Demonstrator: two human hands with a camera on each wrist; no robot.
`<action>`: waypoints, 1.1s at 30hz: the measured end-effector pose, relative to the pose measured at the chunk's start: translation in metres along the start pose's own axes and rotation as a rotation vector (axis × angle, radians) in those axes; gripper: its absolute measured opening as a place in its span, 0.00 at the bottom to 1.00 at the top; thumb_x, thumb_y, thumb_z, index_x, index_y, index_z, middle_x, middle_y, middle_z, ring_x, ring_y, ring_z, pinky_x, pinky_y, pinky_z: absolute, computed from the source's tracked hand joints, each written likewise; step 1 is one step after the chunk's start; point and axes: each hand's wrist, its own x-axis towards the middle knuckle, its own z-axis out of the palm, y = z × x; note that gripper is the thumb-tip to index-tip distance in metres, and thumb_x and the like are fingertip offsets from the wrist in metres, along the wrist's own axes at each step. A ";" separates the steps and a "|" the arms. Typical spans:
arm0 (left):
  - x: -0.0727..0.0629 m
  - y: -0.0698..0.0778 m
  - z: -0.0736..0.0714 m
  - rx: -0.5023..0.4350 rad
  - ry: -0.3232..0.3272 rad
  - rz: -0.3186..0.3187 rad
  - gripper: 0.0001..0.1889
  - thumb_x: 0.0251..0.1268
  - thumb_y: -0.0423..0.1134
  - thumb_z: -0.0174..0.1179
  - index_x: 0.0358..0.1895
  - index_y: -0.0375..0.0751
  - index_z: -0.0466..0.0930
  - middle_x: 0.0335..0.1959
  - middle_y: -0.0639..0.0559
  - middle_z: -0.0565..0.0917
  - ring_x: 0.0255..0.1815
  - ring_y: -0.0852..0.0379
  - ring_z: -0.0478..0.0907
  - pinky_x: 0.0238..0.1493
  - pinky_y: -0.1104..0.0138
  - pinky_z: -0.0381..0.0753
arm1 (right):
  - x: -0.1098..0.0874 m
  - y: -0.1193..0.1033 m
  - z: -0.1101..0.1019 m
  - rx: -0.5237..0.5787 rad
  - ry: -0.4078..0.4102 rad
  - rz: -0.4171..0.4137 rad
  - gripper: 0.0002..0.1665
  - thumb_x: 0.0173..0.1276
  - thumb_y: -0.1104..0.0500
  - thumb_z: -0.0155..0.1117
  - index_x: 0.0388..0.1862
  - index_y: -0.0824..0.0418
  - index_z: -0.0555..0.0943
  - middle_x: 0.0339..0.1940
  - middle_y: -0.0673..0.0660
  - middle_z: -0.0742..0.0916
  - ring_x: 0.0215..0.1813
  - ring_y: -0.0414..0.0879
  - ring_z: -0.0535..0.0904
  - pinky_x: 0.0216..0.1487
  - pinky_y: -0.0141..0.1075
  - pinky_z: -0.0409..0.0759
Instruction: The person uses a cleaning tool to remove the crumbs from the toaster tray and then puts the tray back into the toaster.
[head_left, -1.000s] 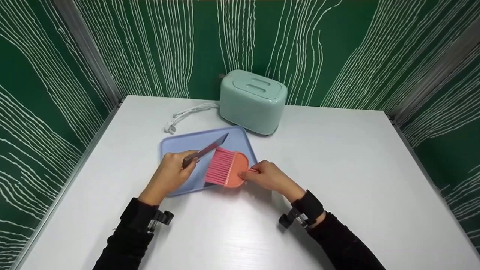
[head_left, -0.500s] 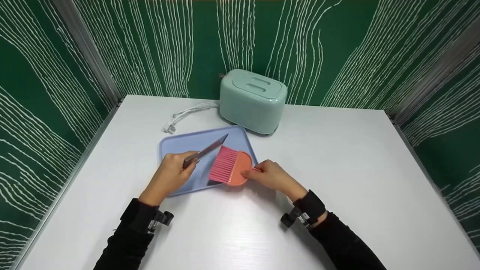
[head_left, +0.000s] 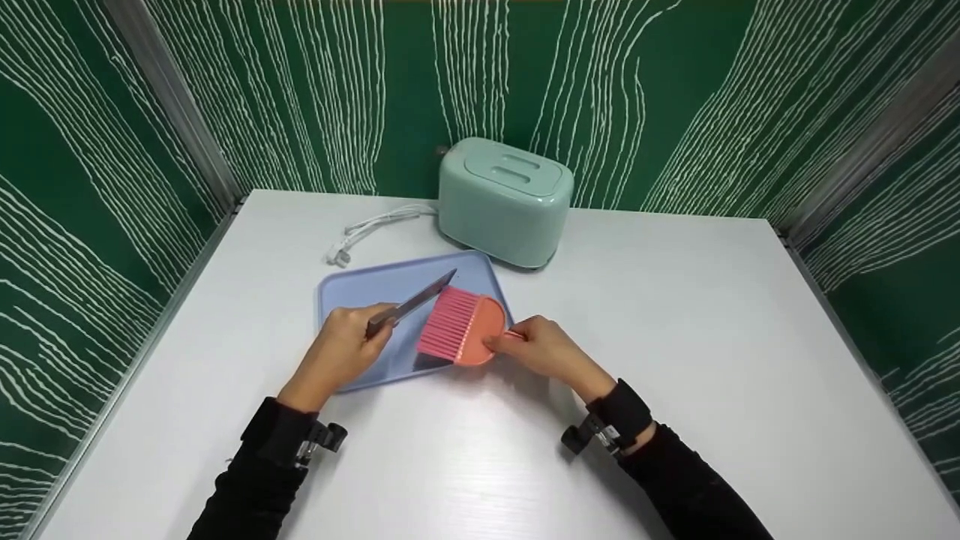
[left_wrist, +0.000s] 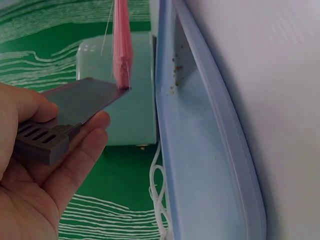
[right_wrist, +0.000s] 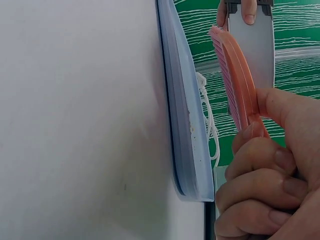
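Above the blue tray, my left hand pinches the dark slotted end of a thin metal crumb tray between thumb and fingers. The plate is raised, clear of the blue tray. My right hand grips the short handle of an orange hand brush with pink bristles. In the left wrist view, the bristle tips meet the far end of the crumb tray or overlap it; contact is hard to tell. Small brown crumbs lie scattered in the blue tray.
A mint-green toaster stands behind the blue tray, near the green patterned back wall. Its white cord and plug lie to the left on the white table. Side walls rise at left and right.
The brush in my right hand has shifted slightly right and toward the back, along the crumb tray. My left hand and the crumb tray stay nearly still.
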 end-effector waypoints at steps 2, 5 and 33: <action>0.000 0.001 0.000 -0.009 -0.007 0.006 0.12 0.74 0.28 0.63 0.54 0.31 0.89 0.30 0.44 0.91 0.23 0.63 0.75 0.25 0.73 0.72 | 0.001 0.000 0.000 0.000 0.003 0.006 0.32 0.69 0.37 0.71 0.13 0.46 0.67 0.15 0.41 0.64 0.22 0.38 0.61 0.26 0.33 0.59; -0.001 0.001 0.000 -0.016 -0.009 0.013 0.12 0.75 0.27 0.62 0.55 0.32 0.89 0.27 0.45 0.89 0.21 0.64 0.72 0.23 0.73 0.69 | 0.001 0.001 0.001 0.009 -0.007 0.014 0.32 0.68 0.37 0.71 0.13 0.46 0.67 0.15 0.41 0.64 0.22 0.38 0.61 0.26 0.33 0.59; -0.001 -0.004 -0.003 -0.009 0.006 -0.001 0.12 0.74 0.27 0.63 0.55 0.31 0.89 0.33 0.41 0.93 0.24 0.61 0.78 0.26 0.71 0.75 | -0.005 0.000 0.000 0.001 -0.036 -0.024 0.31 0.69 0.36 0.72 0.14 0.46 0.69 0.16 0.41 0.63 0.22 0.38 0.59 0.26 0.33 0.58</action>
